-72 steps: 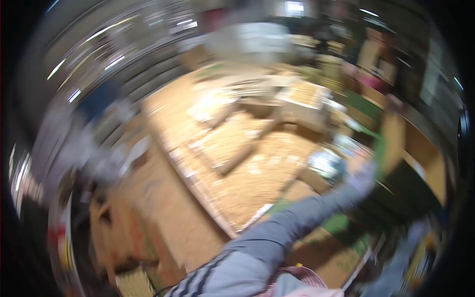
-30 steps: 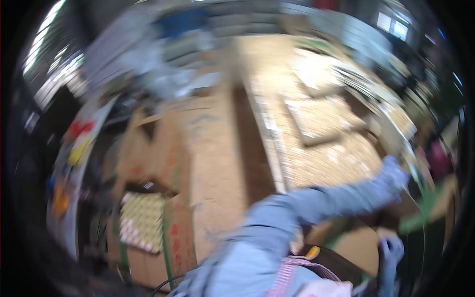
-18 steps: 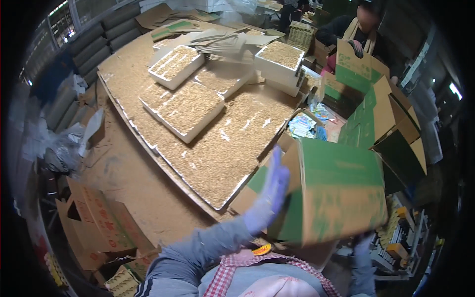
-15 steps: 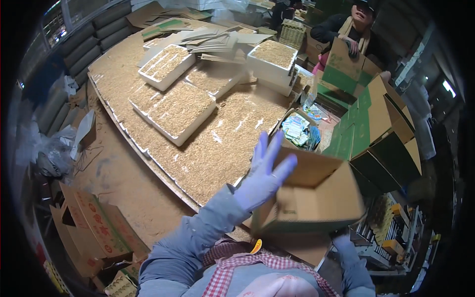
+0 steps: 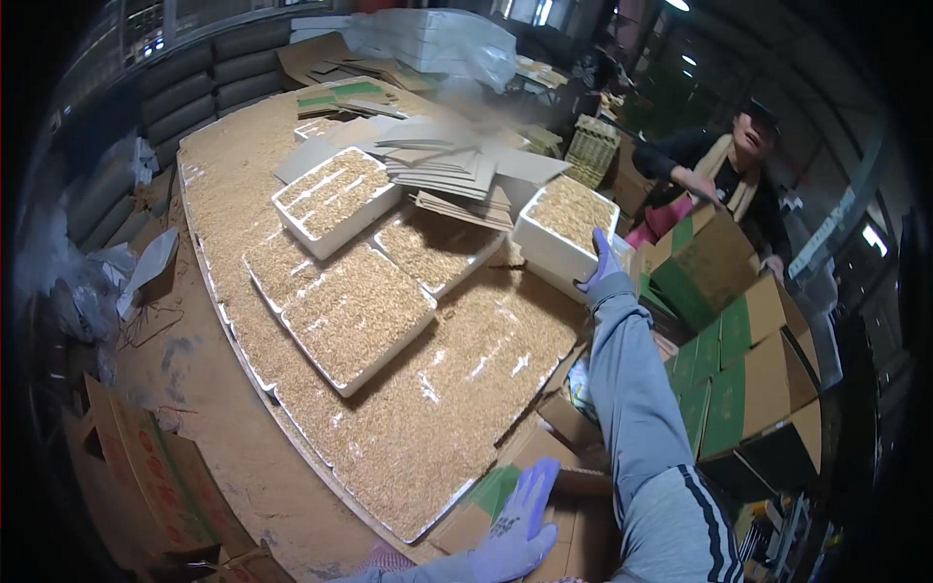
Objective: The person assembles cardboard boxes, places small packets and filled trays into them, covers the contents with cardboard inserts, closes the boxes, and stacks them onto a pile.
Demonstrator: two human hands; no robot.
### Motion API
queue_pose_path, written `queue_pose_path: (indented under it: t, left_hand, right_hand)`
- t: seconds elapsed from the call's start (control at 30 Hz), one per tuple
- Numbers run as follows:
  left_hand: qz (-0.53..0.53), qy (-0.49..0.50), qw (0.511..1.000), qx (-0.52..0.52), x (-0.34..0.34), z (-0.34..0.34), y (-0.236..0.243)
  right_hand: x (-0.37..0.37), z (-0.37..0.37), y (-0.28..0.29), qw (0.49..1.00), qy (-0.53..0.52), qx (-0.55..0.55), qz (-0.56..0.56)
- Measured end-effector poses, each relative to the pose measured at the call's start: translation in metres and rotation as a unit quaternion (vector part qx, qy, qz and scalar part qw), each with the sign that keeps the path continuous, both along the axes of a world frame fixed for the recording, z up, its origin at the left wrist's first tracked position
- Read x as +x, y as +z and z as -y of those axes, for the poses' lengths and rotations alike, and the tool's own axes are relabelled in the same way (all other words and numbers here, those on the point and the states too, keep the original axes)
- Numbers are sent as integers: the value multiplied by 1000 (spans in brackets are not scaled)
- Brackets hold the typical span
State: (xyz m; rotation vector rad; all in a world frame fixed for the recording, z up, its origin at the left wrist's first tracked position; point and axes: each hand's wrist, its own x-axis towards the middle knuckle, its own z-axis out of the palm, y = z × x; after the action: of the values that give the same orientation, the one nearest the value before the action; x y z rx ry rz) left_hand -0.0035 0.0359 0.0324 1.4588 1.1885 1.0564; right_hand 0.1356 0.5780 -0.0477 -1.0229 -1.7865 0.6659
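My right hand [image 5: 604,260], in a purple glove, reaches far forward with fingers and thumb spread. It is at the right corner of a white foam box [image 5: 552,251] filled with tan grain-like bits; whether it touches is hard to tell. Low in the middle, my left hand [image 5: 520,530], also gloved in purple, is open with its fingers stretched out. It lies over an open cardboard box [image 5: 585,536] with a green-marked flap [image 5: 494,489], whose lower part is cut off by the view's edge. My right forearm partly hides some colourful packets [image 5: 580,387].
More foam boxes of the same filling [image 5: 360,311] stand on the filled table [image 5: 418,476]. Flat cardboard sheets [image 5: 442,160] lie behind them. Green-and-brown cartons [image 5: 739,379] line the right, where a co-worker [image 5: 714,170] holds a carton [image 5: 705,267]. Another carton [image 5: 151,466] stands lower left.
My right hand has gone from low right to the far foam box. My left hand has come down and nearer. The open cardboard box sits lower in view, and the view has shifted.
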Motion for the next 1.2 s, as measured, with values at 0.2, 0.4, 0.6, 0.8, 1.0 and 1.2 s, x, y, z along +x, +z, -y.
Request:
queue_pose_path:
  t: [0.2, 0.4, 0.6, 0.8, 1.0, 1.2]
  left_hand:
    - [94, 50, 994, 14, 4, 0, -59]
    - [203, 61, 977, -19, 10, -13, -49]
    - [318, 29, 939, -129, -7, -49, -16]
    - [341, 66, 931, -116, -11, -38, -24]
    - [361, 81, 922, -109, -26, -15, -17]
    - [143, 98, 985, 23, -5, -18, -37]
  right_hand:
    - [-63, 84, 40, 958, 76, -233, -152]
    - [86, 284, 171, 898, 81, -338, -270]
    - [161, 441, 254, 962, 47, -258, -80]
    - [138, 491, 288, 877, 88, -452, 134]
    - [114, 478, 213, 834, 167, -465, 245]
    - [96, 480, 128, 721, 270, 84, 633]
